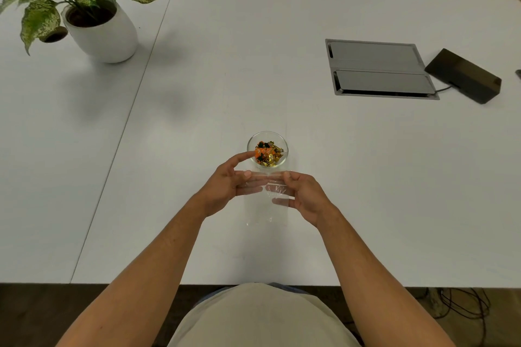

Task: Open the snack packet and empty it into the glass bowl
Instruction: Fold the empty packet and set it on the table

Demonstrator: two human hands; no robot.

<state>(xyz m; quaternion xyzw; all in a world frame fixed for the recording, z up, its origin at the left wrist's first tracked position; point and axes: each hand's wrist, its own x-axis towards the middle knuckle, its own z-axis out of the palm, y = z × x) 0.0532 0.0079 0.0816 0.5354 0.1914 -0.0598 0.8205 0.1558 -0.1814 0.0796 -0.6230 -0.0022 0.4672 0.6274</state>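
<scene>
A small glass bowl (pixel 284 146) stands on the white table, holding wrapped snacks (pixel 267 153) in gold, orange and dark green. Just in front of it I hold a clear plastic snack packet (pixel 267 205) between both hands, its top edge near the bowl and its body hanging toward me. The packet looks empty. My left hand (pixel 225 186) pinches the packet's left top corner, forefinger stretched toward the bowl. My right hand (pixel 306 194) pinches the right top corner, fingers behind the film.
A potted plant in a white pot (pixel 104 34) stands at the far left. A grey cable hatch (pixel 377 69) is set into the table at the right, with a black box (pixel 465 76) and its cable beside it. A seam (pixel 132 110) divides the tabletops.
</scene>
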